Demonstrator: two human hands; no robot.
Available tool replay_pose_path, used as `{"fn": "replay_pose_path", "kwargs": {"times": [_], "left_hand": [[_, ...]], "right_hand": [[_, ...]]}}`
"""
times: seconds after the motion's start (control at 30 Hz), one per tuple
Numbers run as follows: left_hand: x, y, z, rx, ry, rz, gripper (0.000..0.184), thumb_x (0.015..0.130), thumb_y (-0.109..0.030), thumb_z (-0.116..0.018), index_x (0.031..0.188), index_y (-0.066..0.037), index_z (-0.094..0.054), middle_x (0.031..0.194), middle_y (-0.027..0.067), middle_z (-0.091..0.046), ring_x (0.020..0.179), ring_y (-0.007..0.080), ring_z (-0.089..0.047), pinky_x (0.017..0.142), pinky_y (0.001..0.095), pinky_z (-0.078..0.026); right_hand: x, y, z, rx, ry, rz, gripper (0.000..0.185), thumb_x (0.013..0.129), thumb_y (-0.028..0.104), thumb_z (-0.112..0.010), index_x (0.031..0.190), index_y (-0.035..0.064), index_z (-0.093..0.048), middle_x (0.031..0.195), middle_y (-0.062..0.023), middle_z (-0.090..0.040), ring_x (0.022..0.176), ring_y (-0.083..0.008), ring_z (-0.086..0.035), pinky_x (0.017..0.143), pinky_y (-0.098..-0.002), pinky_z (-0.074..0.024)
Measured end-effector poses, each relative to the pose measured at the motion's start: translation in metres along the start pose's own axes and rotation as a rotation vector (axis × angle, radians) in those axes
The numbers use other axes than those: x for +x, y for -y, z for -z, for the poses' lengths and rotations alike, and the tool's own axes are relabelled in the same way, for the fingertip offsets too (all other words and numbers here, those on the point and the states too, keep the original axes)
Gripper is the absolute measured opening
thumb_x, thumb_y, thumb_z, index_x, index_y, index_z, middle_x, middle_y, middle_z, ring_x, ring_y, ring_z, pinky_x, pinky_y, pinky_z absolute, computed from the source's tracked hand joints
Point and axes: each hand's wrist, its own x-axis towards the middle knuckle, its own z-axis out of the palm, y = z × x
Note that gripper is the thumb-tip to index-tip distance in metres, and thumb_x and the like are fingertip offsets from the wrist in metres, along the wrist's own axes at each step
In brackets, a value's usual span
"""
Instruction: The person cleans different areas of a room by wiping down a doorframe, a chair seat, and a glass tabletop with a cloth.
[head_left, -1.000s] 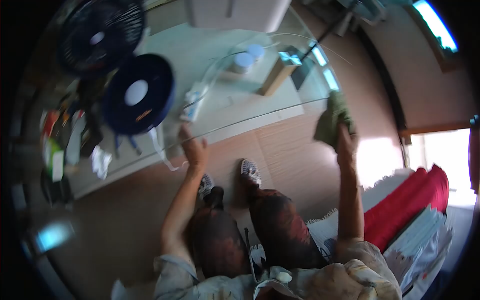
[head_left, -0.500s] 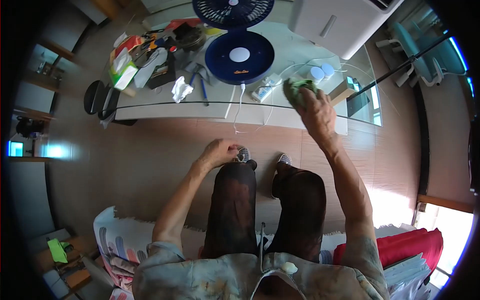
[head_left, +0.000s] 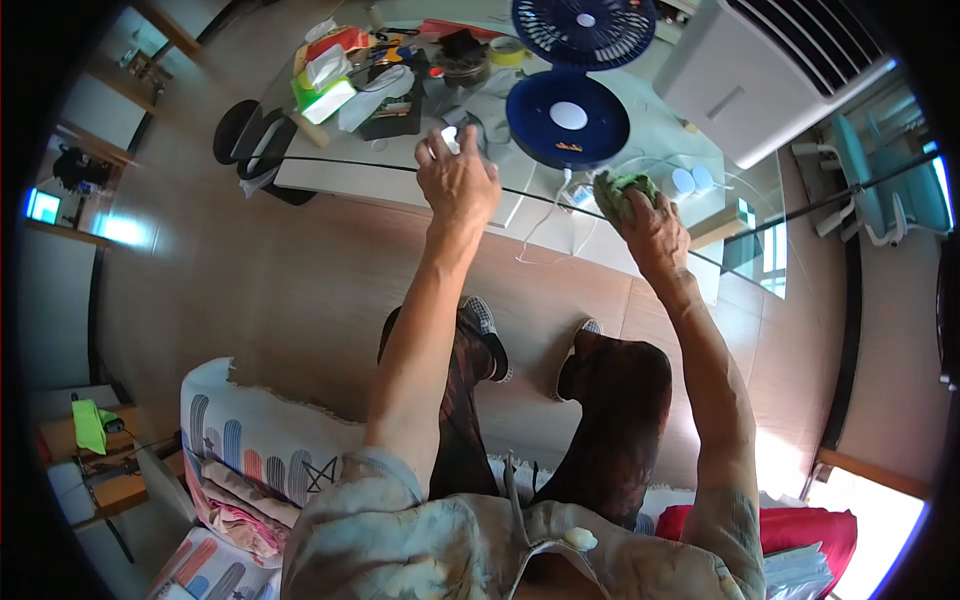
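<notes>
Glass-topped table is filling the top of the view, with a blue fan standing opened out on it. Nearest to us, well short of the fan, dark-trousered knees are jutting forward. Up to the table's near edge now: short of the fan and to its right, the right hand is clutching a green cloth, fingers curling round the bunched fabric. That cloth is sitting near the fan's base, its loose end pointing away from the knuckles, leftward and on toward the fan; crumpled like that, it's showing no clear long axis. Left of the fan, the left hand is hovering at the edge, fingers half bent and spread, with something white and crumpled peeping out between them; whether they're gripping it, we can't tell. Trouble spot: a white cable is trailing from the fan, just beside the cloth, and a loose fold catching it could be tugging the fan. Right of the fan, white canisters are standing where a wide swing could be toppling them. Beyond those, a white appliance is looming.
</notes>
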Motion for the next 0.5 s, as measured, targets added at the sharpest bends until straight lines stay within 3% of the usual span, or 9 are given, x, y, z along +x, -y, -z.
{"fn": "replay_pose_path", "kwargs": {"times": [0.07,0.1,0.17,0.2,0.3,0.33,0.43,0.47,0.5], "left_hand": [[0.018,0.031,-0.030,0.040,-0.135,0.071,0.054,0.079,-0.026,-0.071,0.129,-0.014,-0.054,0.138,0.0226,-0.040,0.124,0.0434,-0.039,0.097,0.0489,-0.042],[0.024,0.036,-0.033,0.001,-0.132,0.079,0.053,0.080,-0.026,-0.071,0.129,-0.014,-0.055,0.127,0.0173,-0.051,0.119,0.0401,-0.044,0.096,0.0478,-0.043],[0.033,0.043,-0.039,-0.047,0.105,0.095,0.042,0.079,-0.024,-0.071,0.119,-0.014,-0.063,0.119,0.0116,-0.058,0.118,0.0374,-0.047,0.093,0.0468,-0.044],[0.030,0.043,-0.047,-0.086,-0.081,0.046,0.023,0.080,-0.020,-0.070,0.101,-0.010,-0.071,0.104,0.0077,-0.065,0.107,0.0330,-0.056,0.087,0.0447,-0.047],[0.040,0.046,-0.065,-0.261,-0.093,0.067,0.014,0.079,-0.015,-0.070,0.091,-0.008,-0.073,0.094,0.0096,-0.066,0.095,0.0315,-0.061,0.083,0.0437,-0.048],[0.037,0.048,-0.070,-0.186,-0.220,0.013,0.015,0.083,-0.014,-0.068,0.092,-0.003,-0.072,0.084,0.0089,-0.068,0.077,0.0260,-0.064,0.075,0.0383,-0.051],[0.029,0.040,-0.056,-1.109,-0.039,0.486,0.018,0.087,-0.015,-0.067,0.092,0.001,-0.071,0.079,0.0078,-0.068,0.070,0.0177,-0.063,0.067,0.0301,-0.050],[0.022,0.028,-0.036,-1.326,-0.016,0.560,0.021,0.091,-0.017,-0.064,0.091,0.003,-0.070,0.074,0.0058,-0.067,0.063,0.0101,-0.060,0.058,0.0229,-0.046],[0.014,0.020,-0.030,-1.383,0.025,0.534,0.021,0.091,-0.018,-0.064,0.091,0.002,-0.070,0.074,0.0057,-0.067,0.063,0.0093,-0.058,0.056,0.0223,-0.045]], "right_hand": [[0.000,0.000,0.000,-0.024,-0.016,0.015,0.038,0.079,0.016,-0.069,0.116,0.0159,-0.061,0.105,-0.0163,-0.061,0.096,-0.0374,-0.060,0.078,-0.0476,-0.0515],[0.002,0.001,-0.002,-0.031,-0.024,0.020,0.038,0.079,0.017,-0.069,0.116,0.0159,-0.061,0.105,-0.0165,-0.061,0.096,-0.0375,-0.060,0.078,-0.0476,-0.0514],[0.004,0.003,-0.002,-0.047,0.014,0.003,0.039,0.079,0.016,-0.068,0.117,0.0153,-0.061,0.105,-0.0181,-0.060,0.096,-0.0384,-0.060,0.079,-0.0474,-0.0512],[0.005,0.003,-0.003,-0.052,0.007,0.016,0.039,0.079,0.016,-0.068,0.117,0.0146,-0.061,0.106,-0.0184,-0.059,0.096,-0.0387,-0.060,0.079,-0.0473,-0.0512],[0.002,0.001,-0.002,-0.057,0.002,0.029,0.040,0.079,0.015,-0.068,0.118,0.0132,-0.060,0.106,-0.0192,-0.059,0.096,-0.0392,-0.060,0.079,-0.0473,-0.0512],[0.004,0.002,-0.003,-0.053,-0.002,0.033,0.040,0.079,0.014,-0.068,0.118,0.0129,-0.060,0.107,-0.0195,-0.059,0.096,-0.0393,-0.059,0.079,-0.0474,-0.0511],[0.004,0.003,-0.004,-0.042,-0.008,0.030,0.041,0.079,0.014,-0.068,0.119,0.0131,-0.059,0.108,-0.0196,-0.058,0.096,-0.0395,-0.059,0.080,-0.0476,-0.0510],[0.000,0.001,-0.004,-0.047,-0.005,0.030,0.041,0.079,0.014,-0.068,0.119,0.0133,-0.059,0.108,-0.0197,-0.058,0.096,-0.0396,-0.059,0.080,-0.0477,-0.0510],[0.001,0.000,-0.005,-0.052,-0.008,0.036,0.042,0.079,0.013,-0.068,0.119,0.0136,-0.059,0.108,-0.0197,-0.058,0.096,-0.0396,-0.059,0.080,-0.0477,-0.0510]]}}
